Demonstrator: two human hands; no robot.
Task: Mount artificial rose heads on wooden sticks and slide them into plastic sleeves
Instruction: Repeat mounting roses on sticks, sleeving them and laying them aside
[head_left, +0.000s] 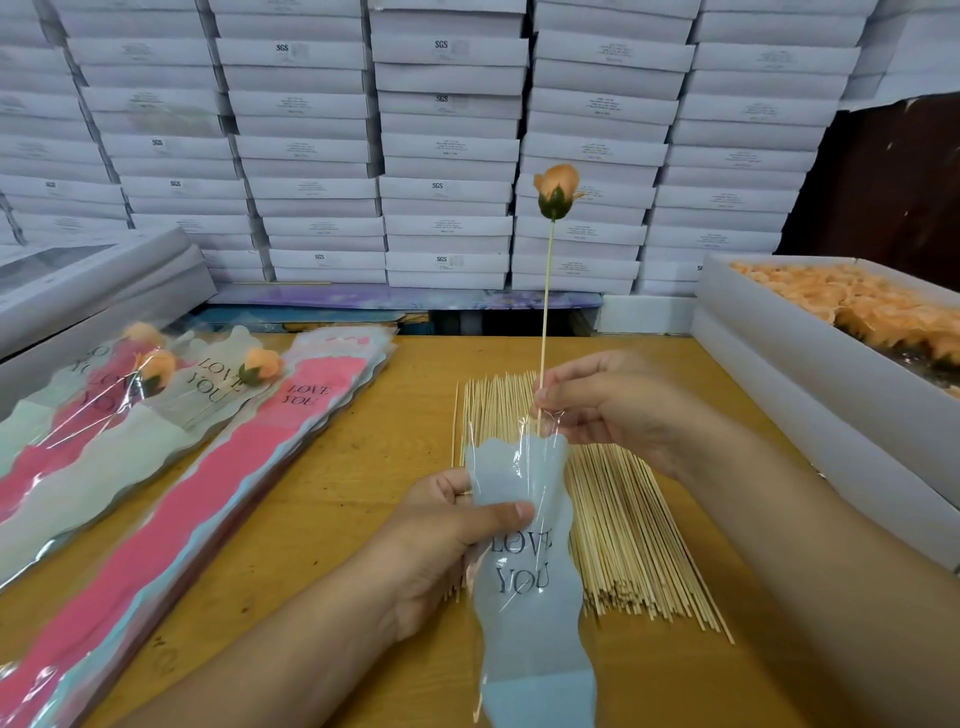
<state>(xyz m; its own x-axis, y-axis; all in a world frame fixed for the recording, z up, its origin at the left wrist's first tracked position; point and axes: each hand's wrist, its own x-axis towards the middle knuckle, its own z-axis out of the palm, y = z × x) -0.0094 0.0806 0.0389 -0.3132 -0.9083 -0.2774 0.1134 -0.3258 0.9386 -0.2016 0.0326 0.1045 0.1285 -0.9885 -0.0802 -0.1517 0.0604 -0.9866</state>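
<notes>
Nearest, the left hand (441, 530) grips a pale blue plastic sleeve (524, 571), thumb across its front. Above it, the right hand (618, 410) pinches a wooden stick (546, 291) upright, its tip entering the sleeve's mouth, an orange rose head (557, 192) on top. At right, a white box (810, 332) holds more roses.
</notes>
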